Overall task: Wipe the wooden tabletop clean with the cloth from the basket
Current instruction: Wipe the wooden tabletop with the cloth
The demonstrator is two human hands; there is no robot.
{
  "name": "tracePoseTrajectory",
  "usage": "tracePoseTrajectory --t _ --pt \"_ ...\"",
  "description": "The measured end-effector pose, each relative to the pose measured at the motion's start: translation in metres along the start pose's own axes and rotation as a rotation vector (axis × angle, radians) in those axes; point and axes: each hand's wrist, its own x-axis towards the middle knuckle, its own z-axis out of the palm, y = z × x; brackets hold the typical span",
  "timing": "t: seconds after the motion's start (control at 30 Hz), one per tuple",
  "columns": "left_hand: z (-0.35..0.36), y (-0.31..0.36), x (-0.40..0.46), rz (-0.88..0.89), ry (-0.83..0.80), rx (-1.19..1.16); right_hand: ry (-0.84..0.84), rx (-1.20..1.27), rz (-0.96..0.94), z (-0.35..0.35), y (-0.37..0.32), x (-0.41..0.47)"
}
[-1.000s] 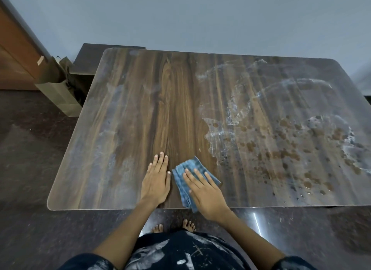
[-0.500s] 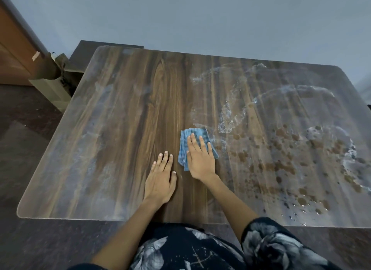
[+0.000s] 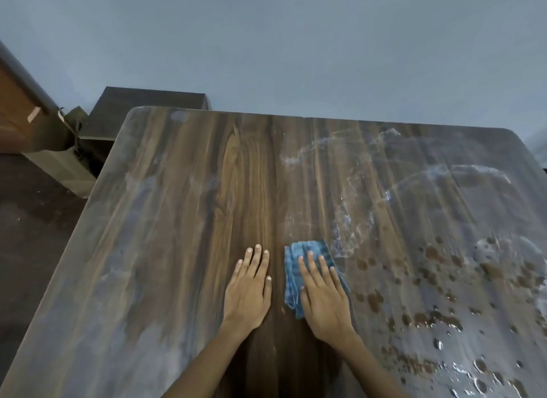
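Observation:
A folded blue cloth (image 3: 299, 258) lies on the wooden tabletop (image 3: 177, 235) near the middle. My right hand (image 3: 324, 297) presses flat on the cloth with straight fingers and covers its lower right part. My left hand (image 3: 250, 288) rests flat on bare wood just left of the cloth, fingers straight and apart from it. Brown stain spots (image 3: 429, 317) and white wet smears (image 3: 355, 220) cover the right half of the tabletop.
A dark low cabinet (image 3: 148, 110) stands behind the table's far left corner. Beside it on the floor sits a brown paper bag (image 3: 59, 158). A grey wall rises behind the table. Dark floor runs along the left edge.
My right hand has slid the cloth away from me across the wood, from the near edge toward the middle. My left hand stays flat; the camera has tilted up and moved closer.

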Motion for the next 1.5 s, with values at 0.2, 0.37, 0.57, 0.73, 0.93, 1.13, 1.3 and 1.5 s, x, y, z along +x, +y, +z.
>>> tracePoseTrajectory --t 0.2,0.37,0.57,0.73,0.93,1.13,1.3,1.5 --pt "-0.011 -0.006 0.072 0.118 -0.013 0.02 0.052 0.082 0.188 -0.021 -0.009 0.119" --pt "-0.021 -0.011 0.131 0.049 0.017 -0.01 0.046 0.119 0.085 -0.033 -0.021 0.176" --pt "-0.032 -0.022 0.195 -0.024 0.045 -0.03 0.089 0.013 -0.03 -0.025 0.013 0.163" --pt "-0.037 -0.028 0.248 -0.028 0.055 -0.015 0.066 -0.024 0.11 -0.042 0.033 0.235" --pt "-0.038 -0.028 0.297 -0.019 0.074 -0.002 0.032 -0.026 0.137 -0.064 0.021 0.33" --pt "-0.034 -0.03 0.319 -0.017 0.128 0.001 0.082 -0.033 -0.067 -0.051 0.024 0.315" --pt "-0.029 -0.031 0.316 -0.024 0.179 -0.001 0.138 0.005 -0.01 -0.047 0.048 0.289" --pt "-0.028 -0.029 0.316 -0.036 0.182 0.002 0.154 0.059 0.262 -0.067 0.047 0.377"
